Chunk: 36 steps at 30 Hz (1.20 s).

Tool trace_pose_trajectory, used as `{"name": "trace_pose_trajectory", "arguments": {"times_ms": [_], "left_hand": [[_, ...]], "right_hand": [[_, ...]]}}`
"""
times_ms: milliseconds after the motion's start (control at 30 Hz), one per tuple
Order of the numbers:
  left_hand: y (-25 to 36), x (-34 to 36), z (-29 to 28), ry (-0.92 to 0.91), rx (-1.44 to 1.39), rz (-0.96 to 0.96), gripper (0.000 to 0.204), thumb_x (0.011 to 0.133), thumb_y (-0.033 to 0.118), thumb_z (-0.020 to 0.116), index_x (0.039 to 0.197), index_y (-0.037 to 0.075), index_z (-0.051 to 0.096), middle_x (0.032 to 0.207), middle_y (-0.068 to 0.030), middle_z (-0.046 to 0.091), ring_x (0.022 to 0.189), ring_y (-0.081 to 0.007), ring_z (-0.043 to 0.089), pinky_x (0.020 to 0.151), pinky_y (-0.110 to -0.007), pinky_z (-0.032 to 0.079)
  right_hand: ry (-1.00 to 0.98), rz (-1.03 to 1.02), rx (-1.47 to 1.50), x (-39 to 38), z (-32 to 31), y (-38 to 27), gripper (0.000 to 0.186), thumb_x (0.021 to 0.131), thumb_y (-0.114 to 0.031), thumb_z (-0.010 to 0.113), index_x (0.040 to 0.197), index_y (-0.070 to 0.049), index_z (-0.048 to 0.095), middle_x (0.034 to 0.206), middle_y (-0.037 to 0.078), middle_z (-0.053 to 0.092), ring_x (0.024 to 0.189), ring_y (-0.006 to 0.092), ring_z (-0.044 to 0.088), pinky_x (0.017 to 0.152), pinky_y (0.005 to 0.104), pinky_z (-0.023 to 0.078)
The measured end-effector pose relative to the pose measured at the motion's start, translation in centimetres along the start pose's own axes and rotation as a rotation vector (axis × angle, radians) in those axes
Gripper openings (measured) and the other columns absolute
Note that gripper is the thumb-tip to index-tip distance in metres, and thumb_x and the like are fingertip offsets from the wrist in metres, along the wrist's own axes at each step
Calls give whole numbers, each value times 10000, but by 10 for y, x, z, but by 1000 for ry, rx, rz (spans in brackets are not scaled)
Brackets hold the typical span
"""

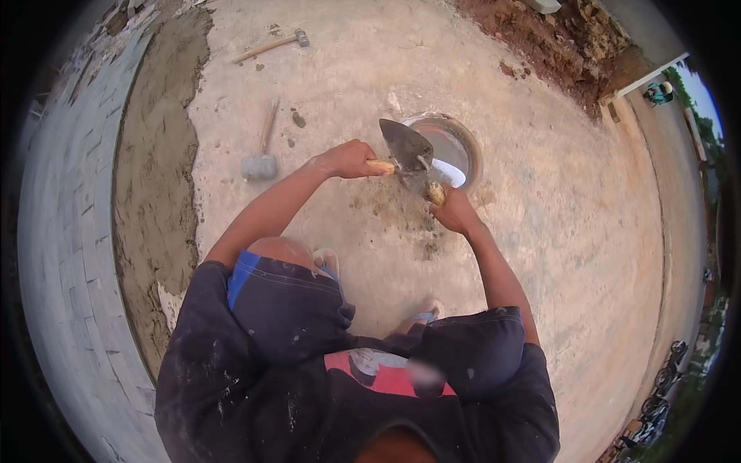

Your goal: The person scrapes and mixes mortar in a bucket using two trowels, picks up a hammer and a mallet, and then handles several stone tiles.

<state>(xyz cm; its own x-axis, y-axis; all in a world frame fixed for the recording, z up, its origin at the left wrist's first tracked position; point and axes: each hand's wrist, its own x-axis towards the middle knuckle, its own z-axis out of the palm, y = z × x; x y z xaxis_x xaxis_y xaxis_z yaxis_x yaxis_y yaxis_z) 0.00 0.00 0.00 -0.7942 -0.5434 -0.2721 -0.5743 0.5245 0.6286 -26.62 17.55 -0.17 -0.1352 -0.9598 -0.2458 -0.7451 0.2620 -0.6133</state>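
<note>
The person squatted on a concrete slab (540, 231), both arms stretched forward. The left hand (349, 160) was closed around the wooden handle of a trowel (407, 144), whose grey blade stood tilted up over the near rim of a metal bowl (463, 139). The right hand (454, 210) gripped the wooden handle of a second tool (427, 182), its metal end meeting the trowel blade just beside the bowl. The bowl sat near the middle of the slab, with wet grey smears on the concrete in front of it. A mallet (261, 158) lay well to the left, a hammer (274, 44) farther off toward the far edge. A mortar strip (154, 185) ran along the slab's left edge beside a block wall (69, 255).
</note>
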Motion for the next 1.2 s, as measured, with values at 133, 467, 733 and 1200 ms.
{"name": "trace_pose_trajectory", "arguments": {"times_ms": [133, 467, 733, 1200], "left_hand": [[-10, -7, -13, 9, 51, 11, 574, 864, 573, 706, 902, 2, 757, 675, -175, 668, 610, -282, 645, 616, -418, 503], [5, 0, -1, -40, 8, 11, 584, 866, 575, 695, 884, -6, 749, 715, -183, 681, 641, -303, 650, 624, -422, 505], [0, 6, -1, -45, 34, 2, 586, 853, 589, 701, 853, 5, 741, 685, -177, 650, 638, -283, 632, 626, -416, 492], [8, -2, -3, 4, 59, -13, 583, 842, 591, 716, 892, 11, 755, 679, -174, 660, 643, -295, 643, 624, -414, 494]], "right_hand": [[16, -65, 60, 1, -2, -25, 483, 831, -197, 675, 1250, 16, 564, 1066, 311, 675, 1022, 464, 655, 896, 490, 526], [18, -2, -42, -9, -6, -1, 504, 815, -196, 677, 1248, 32, 556, 1070, 316, 672, 1060, 462, 640, 924, 498, 510], [126, 58, 44, -14, -13, -7, 527, 807, -201, 690, 1264, 25, 557, 1064, 322, 671, 1048, 467, 641, 925, 497, 510], [48, 9, 39, -15, -15, -3, 456, 801, -174, 681, 1202, 28, 597, 1062, 308, 676, 1026, 443, 656, 890, 472, 513]]}}
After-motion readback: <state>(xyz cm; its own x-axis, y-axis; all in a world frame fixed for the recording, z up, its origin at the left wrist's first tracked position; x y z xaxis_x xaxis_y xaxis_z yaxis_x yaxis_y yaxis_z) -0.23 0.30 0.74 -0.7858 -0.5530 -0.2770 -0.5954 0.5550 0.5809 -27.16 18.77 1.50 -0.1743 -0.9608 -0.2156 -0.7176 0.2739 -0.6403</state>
